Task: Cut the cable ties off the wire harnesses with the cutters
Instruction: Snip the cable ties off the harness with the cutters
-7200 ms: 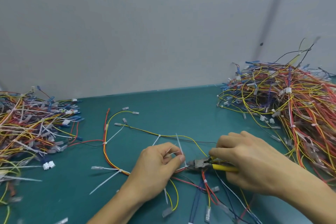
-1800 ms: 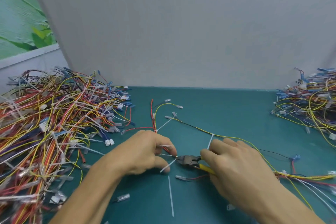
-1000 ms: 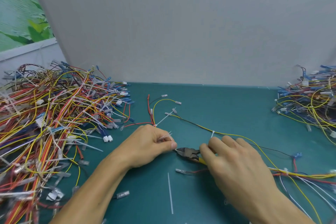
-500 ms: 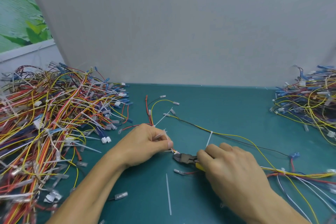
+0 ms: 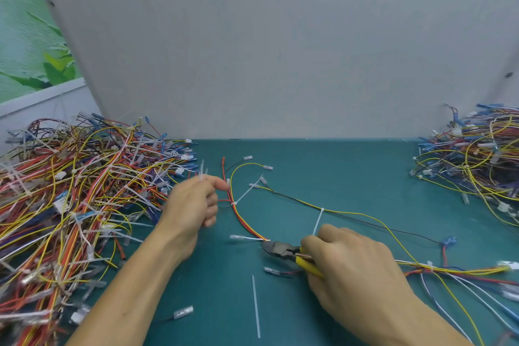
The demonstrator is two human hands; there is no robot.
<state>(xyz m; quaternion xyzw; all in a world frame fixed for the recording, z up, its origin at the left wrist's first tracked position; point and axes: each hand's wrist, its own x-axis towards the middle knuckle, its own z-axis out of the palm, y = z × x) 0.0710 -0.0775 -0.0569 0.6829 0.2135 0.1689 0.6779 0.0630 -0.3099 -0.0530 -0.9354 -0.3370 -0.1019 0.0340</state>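
The cutters (image 5: 280,250) have a dull, dark metal head and glossy yellow plastic grips. Under them, the table (image 5: 337,177) is smooth, matt teal. The ties (image 5: 318,220) just behind the cutters are thin white plastic with a faint sheen. The wires (image 5: 247,223) left of the cutters have smooth, shiny plastic insulation. The wall (image 5: 280,50) far behind is matt grey.
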